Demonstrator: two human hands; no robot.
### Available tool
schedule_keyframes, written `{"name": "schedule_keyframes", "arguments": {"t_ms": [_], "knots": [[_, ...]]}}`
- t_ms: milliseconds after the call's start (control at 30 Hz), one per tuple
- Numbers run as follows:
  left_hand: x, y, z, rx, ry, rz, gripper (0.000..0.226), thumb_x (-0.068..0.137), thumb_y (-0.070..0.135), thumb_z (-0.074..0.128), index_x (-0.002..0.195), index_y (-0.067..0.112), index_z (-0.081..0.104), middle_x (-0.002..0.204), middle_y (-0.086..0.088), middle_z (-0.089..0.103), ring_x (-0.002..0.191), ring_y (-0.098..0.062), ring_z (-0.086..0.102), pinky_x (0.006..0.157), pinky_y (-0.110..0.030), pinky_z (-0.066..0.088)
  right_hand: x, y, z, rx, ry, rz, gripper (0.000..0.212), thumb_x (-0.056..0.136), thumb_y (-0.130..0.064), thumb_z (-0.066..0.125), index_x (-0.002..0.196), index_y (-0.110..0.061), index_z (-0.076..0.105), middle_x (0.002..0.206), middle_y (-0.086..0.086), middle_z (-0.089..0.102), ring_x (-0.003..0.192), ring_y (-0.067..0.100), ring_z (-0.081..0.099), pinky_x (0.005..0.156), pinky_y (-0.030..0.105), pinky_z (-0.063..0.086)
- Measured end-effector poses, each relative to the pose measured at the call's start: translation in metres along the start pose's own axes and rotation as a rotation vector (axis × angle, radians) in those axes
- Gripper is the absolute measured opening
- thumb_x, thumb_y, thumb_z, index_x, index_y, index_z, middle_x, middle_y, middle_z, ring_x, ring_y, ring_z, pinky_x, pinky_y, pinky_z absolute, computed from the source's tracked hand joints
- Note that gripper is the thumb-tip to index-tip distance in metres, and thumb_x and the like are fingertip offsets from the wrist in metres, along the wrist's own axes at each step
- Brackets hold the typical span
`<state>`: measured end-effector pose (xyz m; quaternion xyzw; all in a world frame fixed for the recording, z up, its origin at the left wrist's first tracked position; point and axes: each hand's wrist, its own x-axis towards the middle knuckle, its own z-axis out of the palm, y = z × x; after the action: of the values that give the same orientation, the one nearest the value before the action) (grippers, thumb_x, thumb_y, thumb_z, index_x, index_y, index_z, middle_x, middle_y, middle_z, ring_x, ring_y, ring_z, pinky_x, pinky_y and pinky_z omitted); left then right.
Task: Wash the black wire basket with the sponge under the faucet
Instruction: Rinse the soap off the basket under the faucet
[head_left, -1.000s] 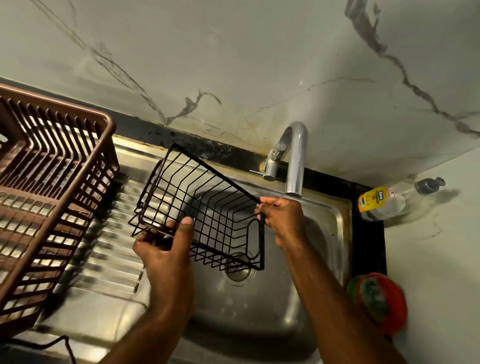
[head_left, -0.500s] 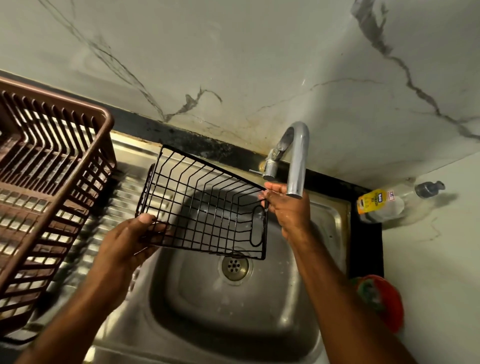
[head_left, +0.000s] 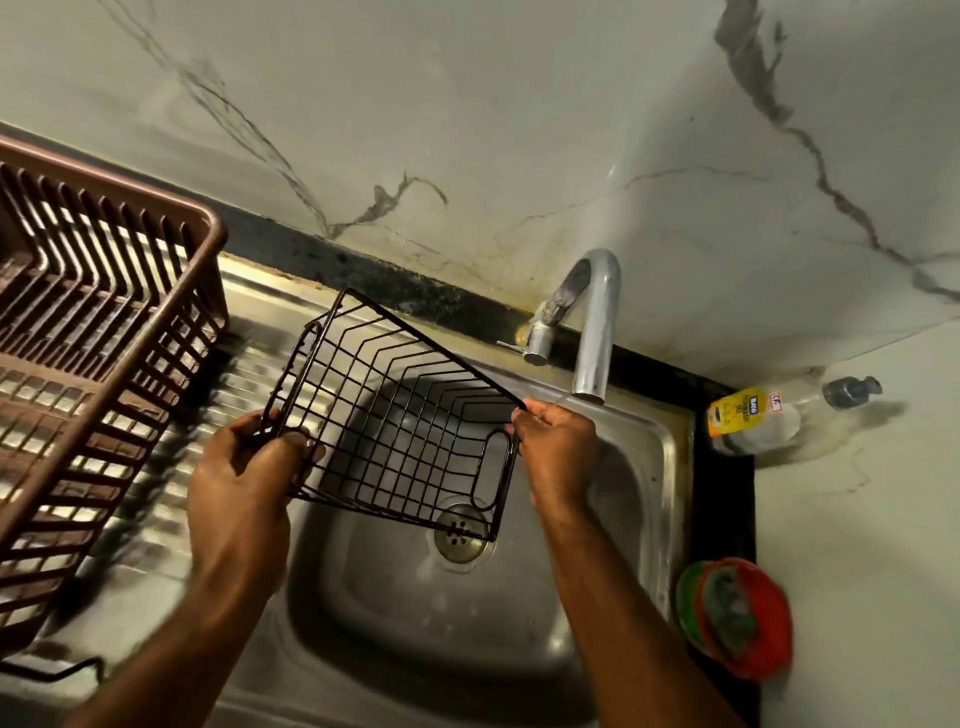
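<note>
Black wire basket, rectangular and open-meshed, now tipped with its open side toward the camera, over the bowl of the stainless steel sink rather than angled toward the ribbed drainboard as a second ago. Left hand regripped: earlier flat beneath the near edge, now curled shut around the left corner wires. Right hand unchanged in place, closed on the right rim by the oval handle loop, just below the spout of the curved chrome faucet. No water visibly running. Probably lined up for rinsing, but scrubbing not yet begun: green sponge untouched in the red round dish on the right-hand counter, well apart from both hands.
</note>
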<state>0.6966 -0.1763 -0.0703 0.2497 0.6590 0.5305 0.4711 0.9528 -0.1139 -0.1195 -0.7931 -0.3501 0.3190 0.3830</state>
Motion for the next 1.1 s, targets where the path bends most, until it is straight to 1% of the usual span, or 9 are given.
{"name": "schedule_keyframes", "arguments": {"t_ms": [167, 300, 400, 500, 667, 767, 867, 1000, 1100], "knots": [[-0.004, -0.008, 0.014, -0.062, 0.029, -0.025, 0.042, 0.072, 0.046, 0.067, 0.105, 0.020, 0.067, 0.104, -0.014, 0.071, 0.108, -0.043, 0.068, 0.102, -0.061, 0.051, -0.003, -0.007, -0.017, -0.084, 0.036, -0.007, 0.031, 0.086, -0.018, 0.079, 0.115, -0.010, 0.074, 0.101, 0.002, 0.078, 0.083, 0.009, 0.073, 0.065, 0.009, 0.049], [-0.006, -0.002, 0.026, -0.120, 0.049, -0.024, 0.057, 0.065, 0.048, 0.066, 0.112, 0.016, 0.062, 0.092, -0.005, 0.068, 0.100, -0.035, 0.068, 0.086, -0.045, 0.051, -0.005, -0.013, -0.023, -0.121, 0.032, 0.008, 0.025, 0.087, -0.021, 0.077, 0.110, -0.011, 0.077, 0.092, 0.000, 0.078, 0.070, -0.002, 0.067, 0.051, 0.000, 0.041], [-0.005, 0.004, 0.031, -0.164, 0.069, -0.018, 0.064, 0.063, 0.047, 0.067, 0.117, 0.014, 0.061, 0.092, -0.003, 0.067, 0.099, -0.031, 0.068, 0.085, -0.041, 0.052, -0.006, -0.015, -0.021, -0.116, 0.024, 0.010, 0.023, 0.086, -0.023, 0.079, 0.106, -0.012, 0.078, 0.085, -0.002, 0.078, 0.069, 0.001, 0.069, 0.058, 0.007, 0.049], [-0.003, 0.008, 0.033, -0.194, 0.086, -0.020, 0.055, 0.067, 0.041, 0.068, 0.113, 0.013, 0.059, 0.090, 0.000, 0.066, 0.096, -0.028, 0.068, 0.082, -0.036, 0.052, -0.007, -0.017, -0.018, -0.098, 0.009, -0.005, 0.021, 0.085, -0.023, 0.080, 0.102, -0.011, 0.079, 0.082, -0.002, 0.078, 0.065, -0.003, 0.068, 0.058, 0.006, 0.049], [-0.003, 0.013, 0.034, -0.258, 0.141, -0.017, 0.046, 0.078, 0.031, 0.063, 0.119, 0.010, 0.056, 0.089, 0.000, 0.065, 0.094, -0.025, 0.069, 0.080, -0.032, 0.054, -0.013, -0.019, -0.016, -0.091, -0.025, -0.028, 0.021, 0.085, -0.022, 0.080, 0.104, -0.011, 0.079, 0.086, -0.002, 0.079, 0.074, 0.000, 0.071, 0.070, 0.011, 0.053], [-0.006, 0.012, 0.035, -0.272, 0.142, -0.009, 0.040, 0.079, 0.035, 0.067, 0.112, 0.016, 0.057, 0.093, 0.001, 0.066, 0.100, -0.027, 0.067, 0.087, -0.036, 0.055, -0.015, -0.018, -0.017, -0.096, -0.043, -0.037, 0.021, 0.085, -0.020, 0.080, 0.104, -0.012, 0.077, 0.090, -0.002, 0.078, 0.077, 0.001, 0.071, 0.076, 0.017, 0.057], [-0.009, 0.007, 0.037, -0.273, 0.133, -0.003, 0.049, 0.070, 0.048, 0.072, 0.109, 0.021, 0.058, 0.097, 0.003, 0.066, 0.103, -0.026, 0.066, 0.094, -0.040, 0.054, -0.014, -0.013, -0.019, -0.093, -0.063, -0.027, 0.022, 0.085, -0.020, 0.080, 0.105, -0.013, 0.077, 0.094, -0.002, 0.078, 0.082, 0.006, 0.072, 0.083, 0.028, 0.060], [-0.017, 0.004, 0.042, -0.288, 0.133, -0.014, 0.048, 0.071, 0.053, 0.072, 0.108, 0.026, 0.058, 0.099, 0.006, 0.066, 0.102, -0.022, 0.065, 0.096, -0.042, 0.052, -0.011, -0.004, -0.024, -0.032, -0.110, 0.056, 0.017, 0.085, -0.019, 0.079, 0.102, -0.015, 0.077, 0.089, 0.000, 0.078, 0.077, 0.011, 0.075, 0.075, 0.032, 0.063], [-0.023, 0.004, 0.050, -0.314, 0.134, -0.017, 0.026, 0.090, 0.040, 0.070, 0.108, 0.027, 0.056, 0.096, 0.008, 0.065, 0.094, -0.013, 0.065, 0.088, -0.034, 0.053, -0.009, -0.003, -0.029, 0.084, -0.156, 0.144, 0.012, 0.088, -0.007, 0.074, 0.094, -0.017, 0.074, 0.084, 0.002, 0.077, 0.075, 0.016, 0.075, 0.069, 0.031, 0.063]]}}
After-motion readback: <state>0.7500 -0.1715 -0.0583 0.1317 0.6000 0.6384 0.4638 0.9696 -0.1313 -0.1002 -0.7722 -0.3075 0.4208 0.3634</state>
